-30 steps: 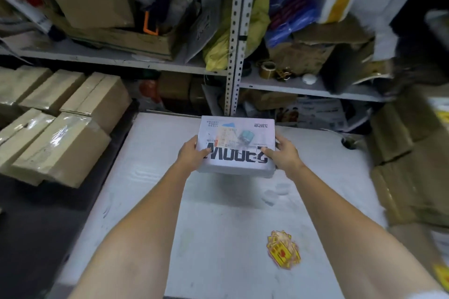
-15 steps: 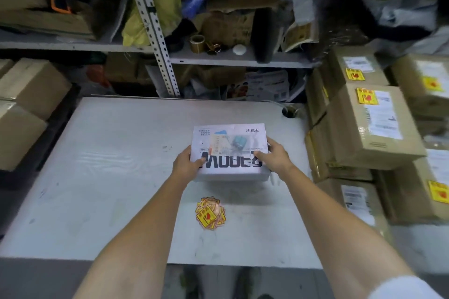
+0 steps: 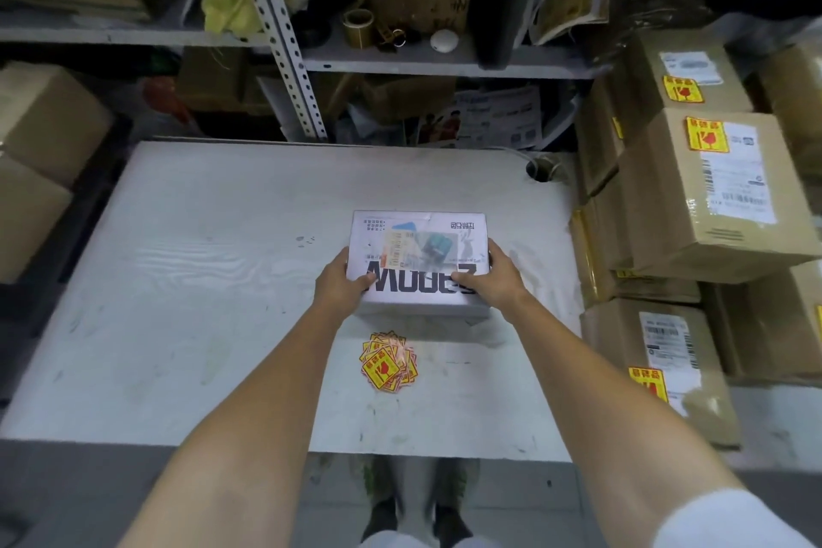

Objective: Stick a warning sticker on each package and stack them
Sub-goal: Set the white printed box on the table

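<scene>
1. Two hands on 1 pkg: left hand (image 3: pixel 340 286) + right hand (image 3: pixel 500 280) each grip a short end of the white rectangular cardboard box (image 3: pixel 418 254) w/ big black lettering, thumbs on top.
2. Box is mid-way across the pale grey counter (image 3: pixel 200 280), at or just above the surface; can't tell if fully down. Long axis runs left-right across the body. Top face carries a shipping label, no warning sticker visible.
3. Key relation: the loose pile of yellow-and-red warning stickers (image 3: pixel 389 363) lies on the counter just nearside of the box's front edge, between the forearms, a bit left of box centre, so left hand is nearer.
4. Next, prob.: free one hand, pick 1 sticker, press it on a bare bit of the top.
5. Stack of brown cardboard packages (image 3: pixel 711 200), already stickered, stands beside the counter on the right, so right hand is nearer for stacking.
</scene>
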